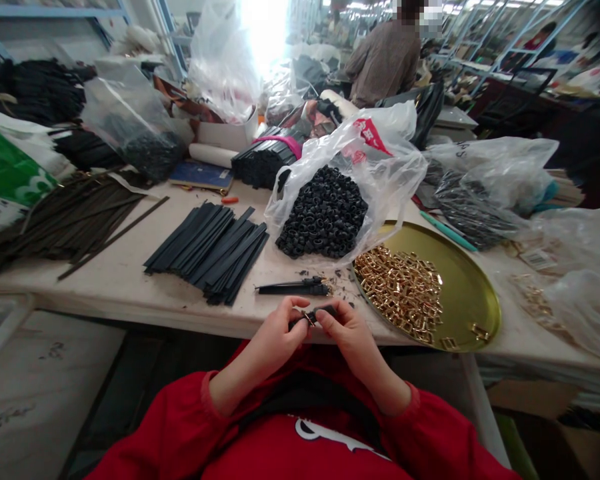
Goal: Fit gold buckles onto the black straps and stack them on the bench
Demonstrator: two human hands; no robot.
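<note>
My left hand and my right hand meet at the table's front edge, both pinched on a short black strap with a small gold buckle at its end. Just beyond them lie finished black straps on the table. A round gold tray to the right carries a heap of gold buckles. A clear plastic bag holds several small black loops. A pile of flat black strips lies to the left.
Dark brown strips spread at the far left beside a green bag. More plastic bags and bundles crowd the back and right of the table. A person stands at the far side. A teal pen lies by the tray.
</note>
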